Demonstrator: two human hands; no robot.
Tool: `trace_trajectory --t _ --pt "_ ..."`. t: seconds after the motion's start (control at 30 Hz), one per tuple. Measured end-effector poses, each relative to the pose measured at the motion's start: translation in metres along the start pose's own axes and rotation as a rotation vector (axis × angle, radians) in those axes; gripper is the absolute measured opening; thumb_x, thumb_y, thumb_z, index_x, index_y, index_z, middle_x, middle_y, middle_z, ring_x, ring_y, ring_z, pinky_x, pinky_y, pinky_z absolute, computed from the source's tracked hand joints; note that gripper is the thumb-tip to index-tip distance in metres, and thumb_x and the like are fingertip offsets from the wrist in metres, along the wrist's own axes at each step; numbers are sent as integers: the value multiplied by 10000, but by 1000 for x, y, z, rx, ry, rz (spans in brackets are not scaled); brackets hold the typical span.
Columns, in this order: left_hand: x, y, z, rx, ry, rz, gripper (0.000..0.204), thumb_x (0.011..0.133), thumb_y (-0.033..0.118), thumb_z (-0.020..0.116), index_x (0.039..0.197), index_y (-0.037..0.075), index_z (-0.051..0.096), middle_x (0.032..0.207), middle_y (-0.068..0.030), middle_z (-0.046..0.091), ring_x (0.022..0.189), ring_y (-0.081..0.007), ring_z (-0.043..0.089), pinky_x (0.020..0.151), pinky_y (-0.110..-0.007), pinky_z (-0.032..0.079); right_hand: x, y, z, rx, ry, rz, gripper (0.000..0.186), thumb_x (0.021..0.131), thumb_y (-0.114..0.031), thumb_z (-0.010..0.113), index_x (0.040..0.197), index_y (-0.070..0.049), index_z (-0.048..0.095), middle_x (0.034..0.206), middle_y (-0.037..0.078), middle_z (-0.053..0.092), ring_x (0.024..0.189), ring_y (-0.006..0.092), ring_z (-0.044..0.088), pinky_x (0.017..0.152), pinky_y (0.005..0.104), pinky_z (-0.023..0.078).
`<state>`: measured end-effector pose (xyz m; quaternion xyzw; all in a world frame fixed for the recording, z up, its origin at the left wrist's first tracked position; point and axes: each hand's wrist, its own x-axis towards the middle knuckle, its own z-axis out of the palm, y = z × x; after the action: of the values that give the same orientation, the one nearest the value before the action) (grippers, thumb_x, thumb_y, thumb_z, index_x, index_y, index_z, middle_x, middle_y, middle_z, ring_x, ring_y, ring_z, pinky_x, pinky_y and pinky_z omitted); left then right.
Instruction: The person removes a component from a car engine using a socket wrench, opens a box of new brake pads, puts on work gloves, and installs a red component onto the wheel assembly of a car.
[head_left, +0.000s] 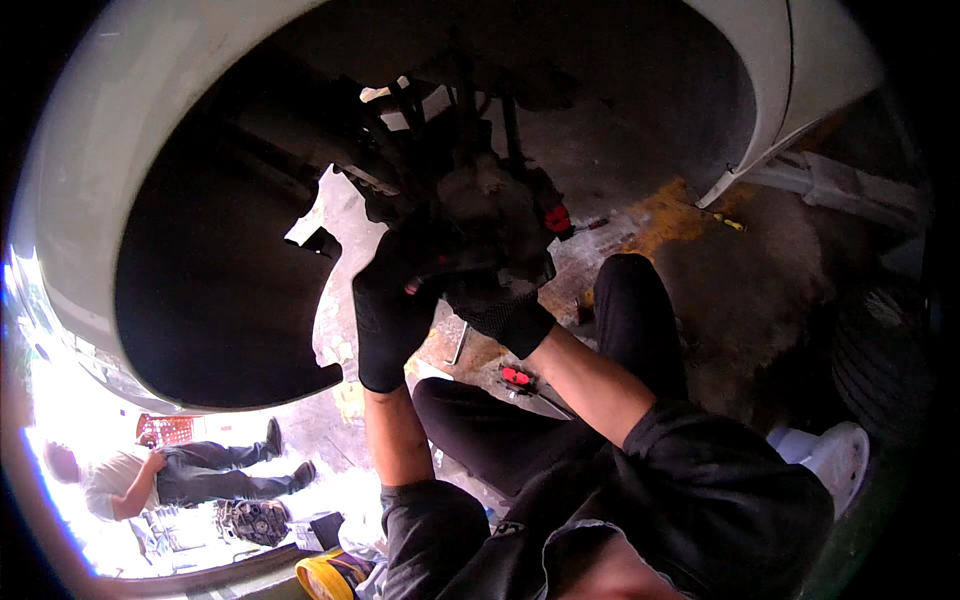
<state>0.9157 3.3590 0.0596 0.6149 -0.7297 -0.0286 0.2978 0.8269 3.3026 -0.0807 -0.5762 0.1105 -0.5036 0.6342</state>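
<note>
Both my hands, in black gloves, are raised to a dark wheel hub and brake assembly (487,205) inside the wheel well of a pale car. My left hand (395,285) bends around the assembly's lower left side, with a bare fingertip showing. From below, my right hand (500,315) curls against the underside, its mesh glove back towards me. Both hands look closed, but deep shadow hides what they grip. A red part (557,217) shows at the assembly's right side. Beneath my hands, a bent metal bar (459,343) and a red-and-black tool (517,377) with a metal shaft lie on the ground.
The fender (100,200) arches overhead. A yellow-handled tool (733,222) lies on the stained floor near a metal support arm (840,190). At right are a tire (880,360) and a white round object (850,465). Far left, another person (125,475) is near an engine-like part (255,522).
</note>
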Motion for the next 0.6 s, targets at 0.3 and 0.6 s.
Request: trace_trajectory --t 0.3,0.6 --pt "16 -2 17 -50 7 131 397 628 -22 701 1020 41 706 1070 -163 687 1043 -384 613 961 -413 456 11 5 -20 885 -168 87 511 932 -366 601 1334 -64 511 1334 150 547 1193 296 546 1068 421 431" --pt "-5 -15 39 -80 182 -3 406 719 76 746 1113 24 665 1098 -174 672 1010 -345 635 917 -407 484 -5 43 -24 -91 77 -99 547 982 -425 457 1409 -83 432 1372 160 518 1251 305 499 1061 461 425"
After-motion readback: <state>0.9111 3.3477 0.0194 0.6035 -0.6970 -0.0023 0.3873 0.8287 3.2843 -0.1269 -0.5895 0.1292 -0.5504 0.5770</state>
